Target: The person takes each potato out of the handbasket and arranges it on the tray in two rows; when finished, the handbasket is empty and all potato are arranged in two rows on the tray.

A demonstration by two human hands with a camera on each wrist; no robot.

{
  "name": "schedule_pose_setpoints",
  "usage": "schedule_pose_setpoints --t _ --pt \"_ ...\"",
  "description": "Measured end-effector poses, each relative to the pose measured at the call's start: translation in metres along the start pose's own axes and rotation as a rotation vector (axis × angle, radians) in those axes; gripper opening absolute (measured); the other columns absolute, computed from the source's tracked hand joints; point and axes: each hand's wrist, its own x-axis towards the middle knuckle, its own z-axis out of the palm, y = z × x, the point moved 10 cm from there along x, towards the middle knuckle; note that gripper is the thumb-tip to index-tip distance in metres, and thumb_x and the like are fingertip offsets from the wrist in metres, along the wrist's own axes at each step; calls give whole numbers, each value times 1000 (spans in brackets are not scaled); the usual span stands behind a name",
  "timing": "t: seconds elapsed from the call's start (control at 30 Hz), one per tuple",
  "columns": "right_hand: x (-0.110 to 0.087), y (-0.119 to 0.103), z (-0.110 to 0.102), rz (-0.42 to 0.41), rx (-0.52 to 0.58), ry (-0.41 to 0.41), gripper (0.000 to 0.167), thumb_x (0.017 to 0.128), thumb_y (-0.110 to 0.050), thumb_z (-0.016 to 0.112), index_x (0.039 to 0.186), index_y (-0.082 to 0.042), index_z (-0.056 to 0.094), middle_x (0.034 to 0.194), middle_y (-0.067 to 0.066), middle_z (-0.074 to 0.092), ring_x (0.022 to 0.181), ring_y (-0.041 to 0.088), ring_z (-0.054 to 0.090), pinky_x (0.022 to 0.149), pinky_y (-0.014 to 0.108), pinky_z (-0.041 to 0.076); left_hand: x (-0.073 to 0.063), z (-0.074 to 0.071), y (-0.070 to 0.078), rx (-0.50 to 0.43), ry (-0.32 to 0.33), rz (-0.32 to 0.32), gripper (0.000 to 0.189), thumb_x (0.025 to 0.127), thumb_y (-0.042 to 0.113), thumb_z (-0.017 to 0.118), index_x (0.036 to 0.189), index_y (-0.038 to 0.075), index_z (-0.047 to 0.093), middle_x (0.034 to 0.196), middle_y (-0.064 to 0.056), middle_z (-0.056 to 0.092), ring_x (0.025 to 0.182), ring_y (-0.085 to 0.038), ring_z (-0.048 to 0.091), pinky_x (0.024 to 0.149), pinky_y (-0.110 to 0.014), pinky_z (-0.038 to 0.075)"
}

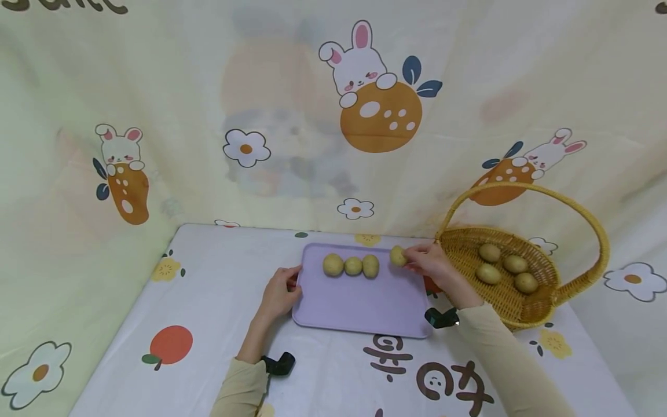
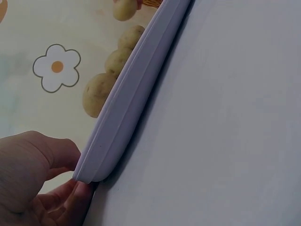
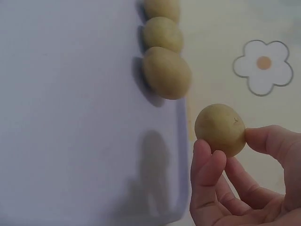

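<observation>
My right hand (image 1: 431, 263) pinches a potato (image 3: 220, 130) between thumb and fingertips, over the far right part of a lilac tray (image 1: 359, 307). A shadow of hand and potato falls on the tray in the right wrist view. Three potatoes stand in a row along the tray's far side: a left one (image 1: 333, 264), a middle one (image 1: 353, 266) and a right one (image 1: 370, 266). At the tray's left edge, my left hand (image 1: 280, 292) grips the rim, thumb at the top and fingers beneath in the left wrist view.
Right of the tray stands a yellow wicker basket (image 1: 469, 307) with a tall arched handle (image 1: 594, 217). Several potatoes (image 1: 516, 264) lie inside it. A patterned white cloth (image 1: 219, 324) covers the table, and a printed curtain (image 1: 292, 87) hangs behind.
</observation>
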Motion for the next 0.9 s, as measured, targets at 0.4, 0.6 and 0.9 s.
schedule_pose_setpoints --t 0.4,0.6,0.9 --pt "10 27 26 53 66 0 38 95 -8 58 121 19 55 72 2 67 62 7 62 58 19 50 0 2 -1 2 -14 -24 53 79 0 67 131 -2 61 98 -12 58 82 -18 59 76 -35 51" --pt "14 35 29 77 100 16 38 94 -8 59 121 18 55 72 2 67 60 7 64 56 19 50 0 2 -2 10 -12 -25 53 79 0 67 131 -1 61 98 -12 58 82 -18 59 76 -34 51" --pt "8 36 22 135 -22 34 40 95 -20 61 121 10 60 76 2 69 66 9 65 60 23 53 0 1 1 6 2 -5 52 79 0 67 130 -1 62 96 -12 58 81 -19 60 76 -35 50"
